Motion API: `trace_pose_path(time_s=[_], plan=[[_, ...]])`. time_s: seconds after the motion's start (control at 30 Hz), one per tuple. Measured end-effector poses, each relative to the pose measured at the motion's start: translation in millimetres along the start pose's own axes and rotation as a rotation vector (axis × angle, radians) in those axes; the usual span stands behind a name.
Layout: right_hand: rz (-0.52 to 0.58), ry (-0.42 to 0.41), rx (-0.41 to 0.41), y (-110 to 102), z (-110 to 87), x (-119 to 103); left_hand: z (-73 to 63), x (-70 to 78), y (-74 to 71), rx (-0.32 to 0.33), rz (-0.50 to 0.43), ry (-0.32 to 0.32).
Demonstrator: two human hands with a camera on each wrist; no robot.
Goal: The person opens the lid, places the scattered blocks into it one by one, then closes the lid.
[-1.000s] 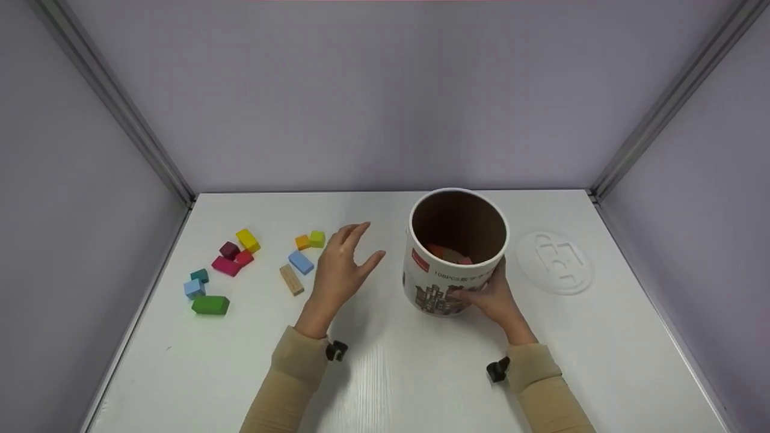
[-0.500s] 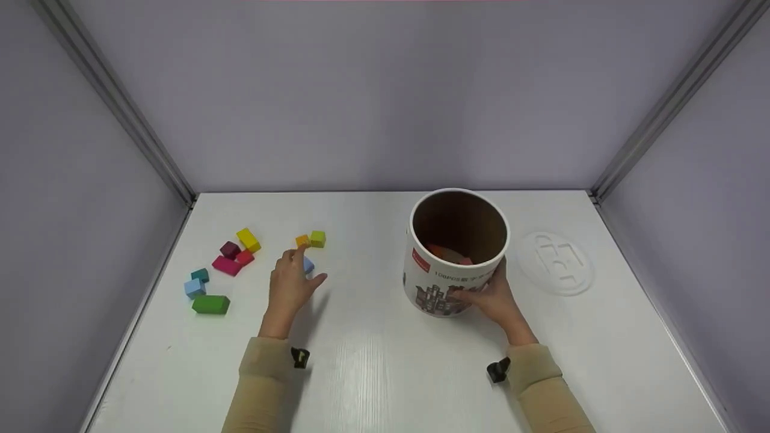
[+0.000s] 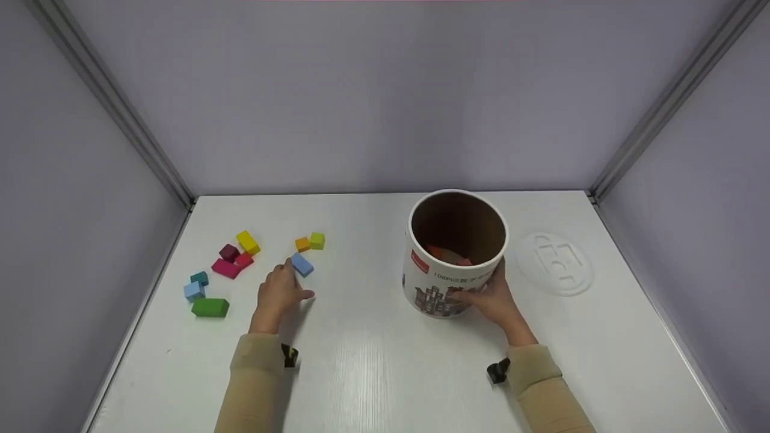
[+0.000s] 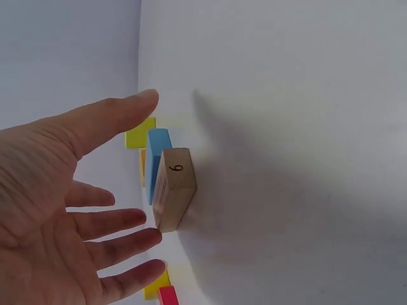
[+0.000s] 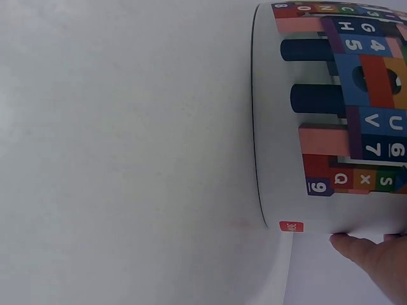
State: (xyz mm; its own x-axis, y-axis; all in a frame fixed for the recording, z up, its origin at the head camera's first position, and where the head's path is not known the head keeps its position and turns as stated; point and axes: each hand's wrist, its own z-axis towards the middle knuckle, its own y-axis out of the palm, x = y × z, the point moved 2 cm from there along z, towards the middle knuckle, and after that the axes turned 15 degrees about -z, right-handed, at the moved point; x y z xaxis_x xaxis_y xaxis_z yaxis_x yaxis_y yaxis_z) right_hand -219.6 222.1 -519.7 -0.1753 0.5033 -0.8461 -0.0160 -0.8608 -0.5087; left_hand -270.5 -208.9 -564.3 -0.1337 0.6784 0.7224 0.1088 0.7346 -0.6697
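Poising the left grip [image 3: 278,294], spread wide and clasping nothing, just beside the wooden block [image 4: 175,190] lying on the tabletop [image 3: 373,373] near the blue block [image 3: 302,264]; leaving any touch unclear. Clasping the upright bucket [image 3: 442,279] with the right grip [image 3: 494,299], curling round its right side and pressing the thumb against the printed front. Showing reddish pieces [image 3: 434,251] inside the bucket and a translucent disc [image 3: 554,264] to its right.

1. Head: from above, looking forward and down across the table [image 3: 361,385].
2. Left wrist: close, turned sideways, facing the blue block [image 4: 157,141] head shares.
3. Right wrist: close, turned sideways, facing the bucket [image 5: 324,121] head shares.
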Motion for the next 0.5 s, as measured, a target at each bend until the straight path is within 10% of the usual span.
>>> trace_pose_path(time_s=[0.5], plan=[[0.028,-0.026,-0.001,1.3,1.7,2.1,0.6,-6.1,0.5,0.044,0.022,0.044]])
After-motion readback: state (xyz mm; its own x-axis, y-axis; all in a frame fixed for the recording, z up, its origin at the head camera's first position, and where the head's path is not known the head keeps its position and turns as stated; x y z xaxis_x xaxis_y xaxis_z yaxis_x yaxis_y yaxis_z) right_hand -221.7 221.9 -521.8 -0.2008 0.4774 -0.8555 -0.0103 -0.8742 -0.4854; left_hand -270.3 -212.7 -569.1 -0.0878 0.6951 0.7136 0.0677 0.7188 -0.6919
